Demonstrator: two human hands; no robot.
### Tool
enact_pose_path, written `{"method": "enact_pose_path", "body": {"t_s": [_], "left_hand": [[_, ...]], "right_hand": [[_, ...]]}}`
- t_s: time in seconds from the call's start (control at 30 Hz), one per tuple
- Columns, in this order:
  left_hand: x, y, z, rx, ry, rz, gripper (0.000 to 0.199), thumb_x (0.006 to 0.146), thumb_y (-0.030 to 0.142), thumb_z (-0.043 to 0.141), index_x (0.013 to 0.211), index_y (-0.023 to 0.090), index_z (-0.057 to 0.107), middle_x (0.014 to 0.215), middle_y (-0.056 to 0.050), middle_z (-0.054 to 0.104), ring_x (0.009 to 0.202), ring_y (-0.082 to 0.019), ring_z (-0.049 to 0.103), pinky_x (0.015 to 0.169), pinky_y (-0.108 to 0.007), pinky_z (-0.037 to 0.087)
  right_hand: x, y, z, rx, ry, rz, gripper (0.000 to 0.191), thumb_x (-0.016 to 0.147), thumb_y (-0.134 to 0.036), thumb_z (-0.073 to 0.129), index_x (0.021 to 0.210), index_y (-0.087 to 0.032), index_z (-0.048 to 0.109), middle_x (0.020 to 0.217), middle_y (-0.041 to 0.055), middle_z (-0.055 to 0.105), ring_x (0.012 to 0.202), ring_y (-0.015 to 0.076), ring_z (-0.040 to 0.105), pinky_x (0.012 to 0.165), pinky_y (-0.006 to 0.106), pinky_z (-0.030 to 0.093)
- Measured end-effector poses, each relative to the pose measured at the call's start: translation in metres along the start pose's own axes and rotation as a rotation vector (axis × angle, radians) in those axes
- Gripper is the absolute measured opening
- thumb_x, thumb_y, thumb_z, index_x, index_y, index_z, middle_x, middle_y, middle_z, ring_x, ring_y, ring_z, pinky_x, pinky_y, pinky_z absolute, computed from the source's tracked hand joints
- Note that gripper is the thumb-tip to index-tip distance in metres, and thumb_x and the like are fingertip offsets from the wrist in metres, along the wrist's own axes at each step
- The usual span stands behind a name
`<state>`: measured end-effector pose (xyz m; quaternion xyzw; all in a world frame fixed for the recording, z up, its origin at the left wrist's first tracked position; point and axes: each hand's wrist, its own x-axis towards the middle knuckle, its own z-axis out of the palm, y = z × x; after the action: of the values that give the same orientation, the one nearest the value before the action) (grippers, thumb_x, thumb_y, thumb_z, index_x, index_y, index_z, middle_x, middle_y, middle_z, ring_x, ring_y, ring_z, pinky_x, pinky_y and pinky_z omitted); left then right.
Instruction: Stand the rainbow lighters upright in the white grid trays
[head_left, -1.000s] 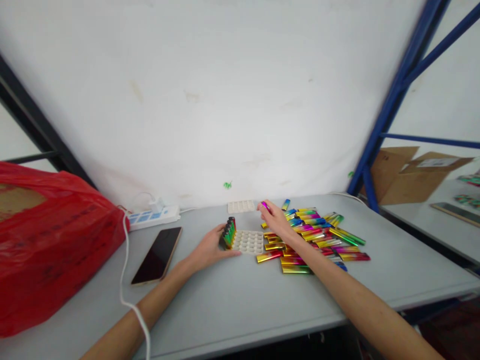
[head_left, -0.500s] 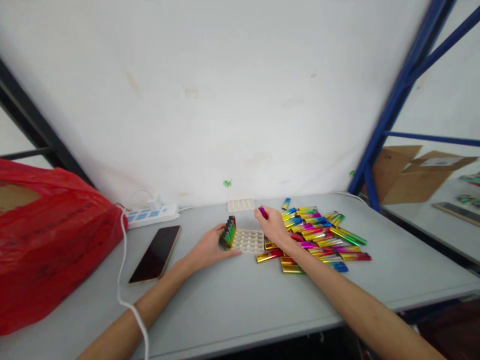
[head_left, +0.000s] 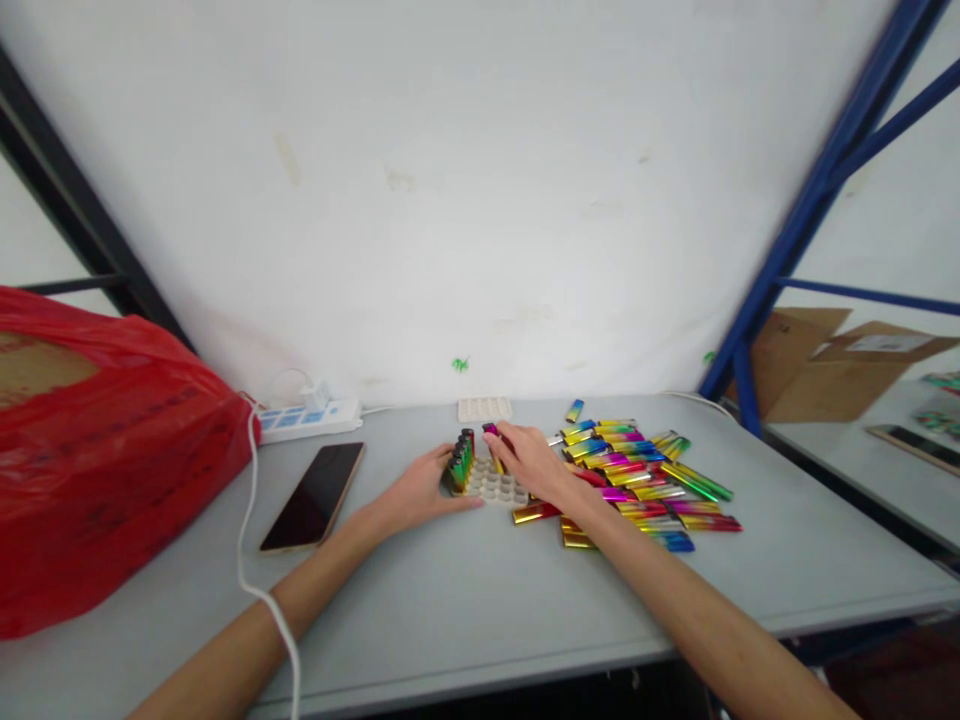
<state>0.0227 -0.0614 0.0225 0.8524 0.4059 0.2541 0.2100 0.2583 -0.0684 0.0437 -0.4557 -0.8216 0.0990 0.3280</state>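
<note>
A white tray (head_left: pixel 496 484) with rows of round pockets lies on the table. Along its left side stands a row of upright lighters (head_left: pixel 462 458), green with black tops and a red one at the back. My left hand (head_left: pixel 424 490) grips the tray's left end, thumb along the near edge and fingers behind the lighters. Over the tray's back part, my right hand (head_left: pixel 531 462) pinches an upright purple-and-gold lighter (head_left: pixel 495 448); whether its foot sits in a pocket I cannot tell. To the right spreads a heap of shiny multicoloured lighters (head_left: pixel 630 470), partly under my right forearm.
A second white tray (head_left: pixel 484 409) lies by the wall. On the left are a phone (head_left: pixel 315 497), a power strip (head_left: pixel 315 420), a white cable (head_left: pixel 244 540) and a red plastic bag (head_left: pixel 112 470). Behind the blue frame (head_left: pixel 795 220) stands an open cardboard box (head_left: pixel 825 370).
My right hand has moved left with the purple lighter, from beside the heap to over the tray. My left hand keeps its place on the tray. The view has shifted slightly.
</note>
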Motion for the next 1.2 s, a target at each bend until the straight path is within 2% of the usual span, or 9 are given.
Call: {"method": "enact_pose_path", "body": {"t_s": [0.17,0.43,0.57,0.67,0.73,0.83,0.9,1.03,1.2], "left_hand": [[0.0,0.0,0.0,-0.002,-0.004,-0.006,0.08,0.075,0.058,0.089,0.141,0.02,0.066,0.146,-0.013,0.069,0.134,-0.037,0.065,0.121,-0.047,0.048],[0.0,-0.001,0.001,0.011,-0.001,0.001,0.08,0.075,0.057,0.09,0.141,0.02,0.065,0.145,-0.014,0.069,0.134,-0.038,0.065,0.121,-0.048,0.048],[-0.001,-0.001,0.0,0.008,0.009,0.025,0.078,0.078,0.054,0.088,0.142,0.018,0.064,0.147,-0.014,0.068,0.135,-0.039,0.064,0.122,-0.049,0.048],[-0.001,-0.001,-0.002,0.019,-0.003,0.032,0.076,0.079,0.055,0.087,0.142,0.018,0.065,0.146,-0.013,0.068,0.135,-0.04,0.064,0.122,-0.049,0.048],[0.0,0.001,-0.003,0.034,-0.017,0.017,0.075,0.081,0.056,0.086,0.141,0.017,0.065,0.146,-0.014,0.068,0.136,-0.04,0.064,0.122,-0.049,0.048],[0.0,0.003,-0.003,0.05,-0.028,-0.01,0.078,0.079,0.058,0.086,0.142,0.016,0.065,0.148,-0.017,0.067,0.138,-0.041,0.062,0.123,-0.049,0.047],[0.0,0.003,-0.003,0.048,-0.024,-0.015,0.079,0.078,0.059,0.086,0.141,0.016,0.065,0.148,-0.017,0.067,0.137,-0.041,0.063,0.122,-0.049,0.047],[-0.001,0.002,-0.003,0.048,-0.025,-0.026,0.079,0.079,0.059,0.085,0.142,0.017,0.064,0.147,-0.015,0.067,0.138,-0.041,0.062,0.122,-0.047,0.047],[0.0,0.004,-0.004,0.041,-0.034,-0.014,0.078,0.079,0.057,0.086,0.141,0.016,0.064,0.147,-0.016,0.067,0.137,-0.042,0.062,0.123,-0.047,0.047]], "right_hand": [[0.001,0.007,0.005,0.0,-0.061,0.043,0.016,0.113,-0.033,0.05,0.106,-0.022,0.059,0.092,0.005,0.075,0.084,0.0213,0.07,0.073,0.028,0.044],[0.009,-0.001,0.016,-0.248,-0.113,0.033,0.02,0.111,-0.036,0.054,0.112,-0.019,0.066,0.107,0.0121,0.076,0.094,0.0244,0.072,0.082,0.032,0.05],[0.001,0.014,-0.001,-0.268,-0.118,-0.074,0.026,0.112,-0.036,0.052,0.125,-0.019,0.067,0.119,0.012,0.073,0.112,0.025,0.069,0.097,0.037,0.051],[-0.01,0.04,-0.024,-0.318,-0.128,-0.074,0.03,0.11,-0.019,0.05,0.135,-0.017,0.066,0.133,0.0152,0.07,0.124,0.0255,0.065,0.107,0.039,0.048],[-0.015,0.058,-0.039,-0.336,-0.189,-0.034,0.032,0.104,-0.012,0.056,0.133,-0.014,0.069,0.135,0.0168,0.069,0.126,0.0262,0.065,0.11,0.039,0.047],[-0.016,0.075,-0.052,-0.328,-0.295,0.03,0.022,0.101,-0.016,0.063,0.119,-0.014,0.076,0.124,0.0154,0.074,0.117,0.0271,0.069,0.106,0.038,0.049],[-0.014,0.079,-0.055,-0.329,-0.305,0.061,0.017,0.101,-0.019,0.065,0.112,-0.015,0.077,0.117,0.0146,0.076,0.111,0.0269,0.071,0.102,0.038,0.05],[-0.011,0.076,-0.053,-0.254,-0.18,0.072,0.014,0.104,-0.022,0.062,0.109,-0.015,0.073,0.112,0.0138,0.075,0.103,0.0241,0.07,0.096,0.035,0.05],[-0.009,0.068,-0.05,0.098,0.018,0.149,0.026,0.108,-0.037,0.053,0.121,-0.018,0.066,0.081,0.0012,0.073,0.07,0.0173,0.063,0.076,0.03,0.048]]}}
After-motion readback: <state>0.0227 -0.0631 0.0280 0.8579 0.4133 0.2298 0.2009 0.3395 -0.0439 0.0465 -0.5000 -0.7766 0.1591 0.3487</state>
